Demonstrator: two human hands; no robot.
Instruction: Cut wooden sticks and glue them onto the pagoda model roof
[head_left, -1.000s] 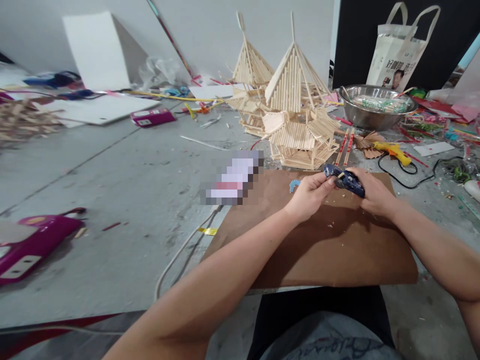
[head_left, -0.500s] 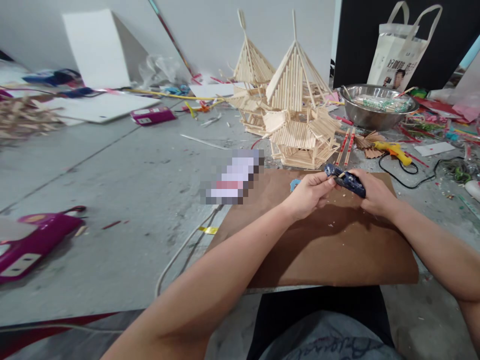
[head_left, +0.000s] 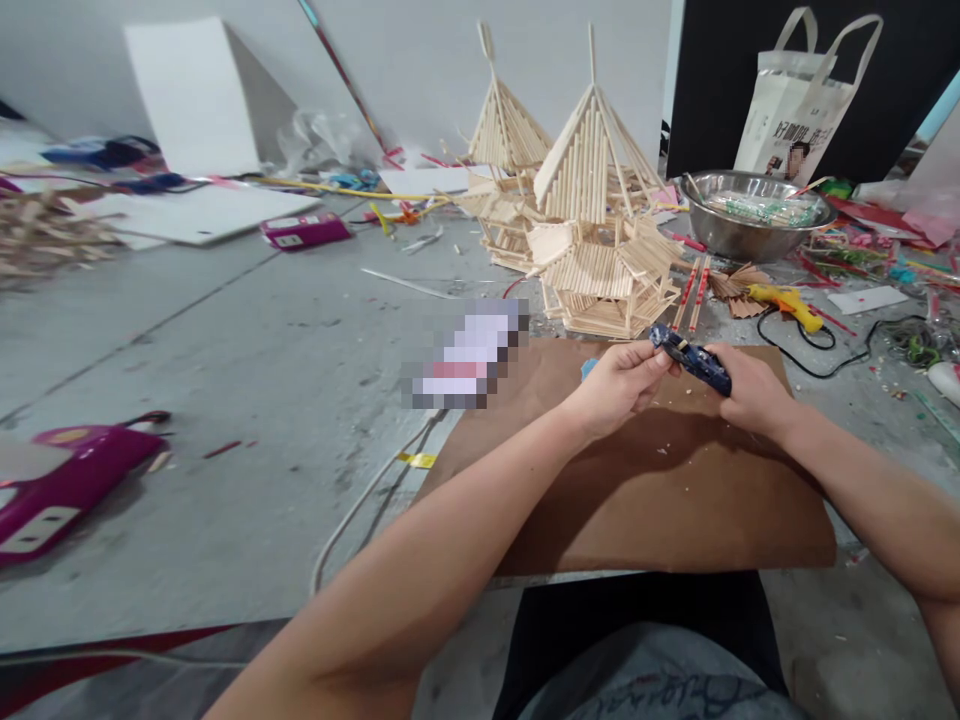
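A dark blue tool [head_left: 699,362] with pale specks is gripped in my right hand [head_left: 750,390], above the brown board [head_left: 600,520]. My left hand [head_left: 619,385] is pinched at the tool's far left end, beside a short pale stick piece [head_left: 683,344] lying against the tool. Exactly what the left fingertips hold is too small to make out. Just beyond the board stands a pavilion model made of wooden sticks [head_left: 592,265], with a pointed roof. A second stick model [head_left: 510,140] is behind it to the left. Part of a light blue piece [head_left: 589,369] shows by my left hand.
A blurred-out phone-like object [head_left: 469,355] lies left of the board with a white cable. Magenta power strips [head_left: 90,480] are at the left. Right of the models are a metal bowl [head_left: 757,215], a yellow glue gun [head_left: 787,303], red-marked sticks [head_left: 699,295] and scattered scraps.
The stick piece at the tool has shifted slightly and less of it shows. My left fingertips have moved a little to the right along the tool.
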